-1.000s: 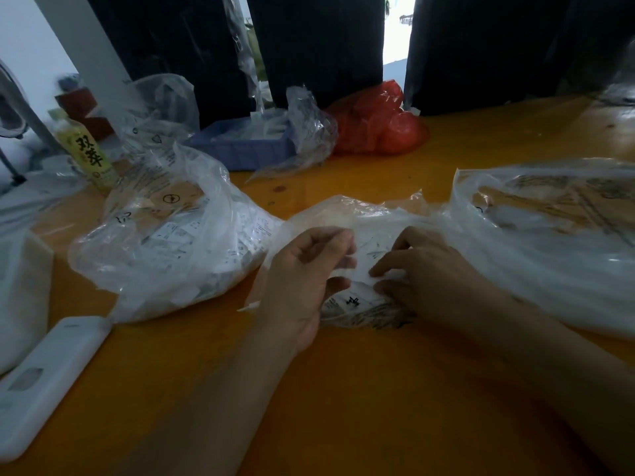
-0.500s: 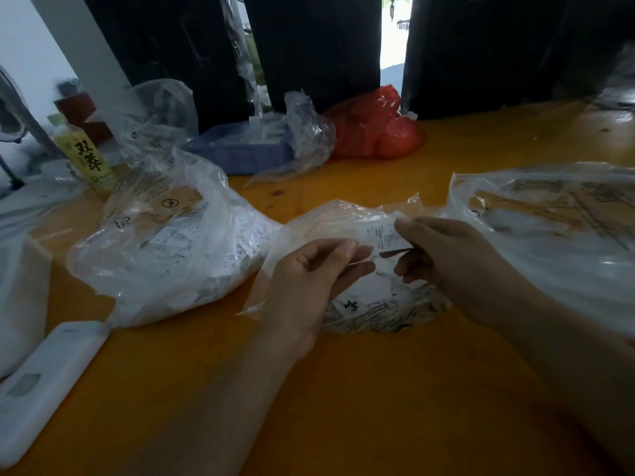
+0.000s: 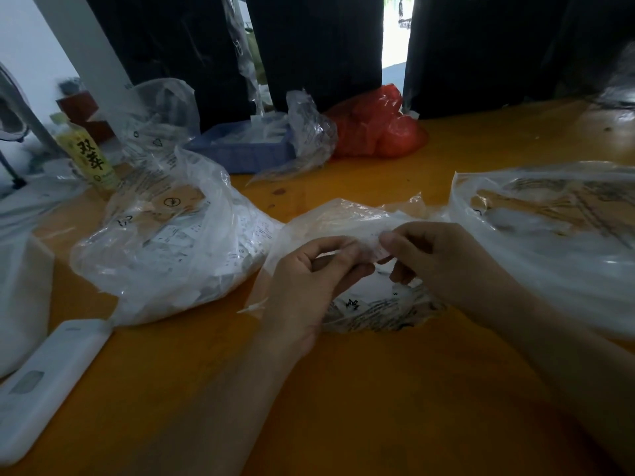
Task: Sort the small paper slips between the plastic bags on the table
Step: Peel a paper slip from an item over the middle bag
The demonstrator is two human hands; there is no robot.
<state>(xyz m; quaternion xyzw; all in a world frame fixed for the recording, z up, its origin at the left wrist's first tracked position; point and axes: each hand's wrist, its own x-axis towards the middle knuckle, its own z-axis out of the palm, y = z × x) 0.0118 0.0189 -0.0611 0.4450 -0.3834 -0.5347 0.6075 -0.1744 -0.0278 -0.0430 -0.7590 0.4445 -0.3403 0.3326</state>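
A small white paper slip (image 3: 372,247) is held between both hands above the middle clear bag (image 3: 347,218). My left hand (image 3: 309,280) pinches its left end and my right hand (image 3: 436,259) pinches its right end. The slip is blurred and partly hidden by my fingers. More printed slips (image 3: 374,310) lie in the middle bag under my hands. A fuller clear bag of slips (image 3: 171,242) sits to the left. A large clear bag (image 3: 556,235) lies to the right.
On the orange table (image 3: 378,389) a white flat case (image 3: 44,383) lies at front left. At the back stand a yellow-labelled bottle (image 3: 89,156), a blue tray (image 3: 247,146) with plastic in it and a red bag (image 3: 378,128). Dark curtains hang behind.
My right hand lifted a slip out of the middle bag and brought it toward my left hand. Now both hands pinch it together above the bag.
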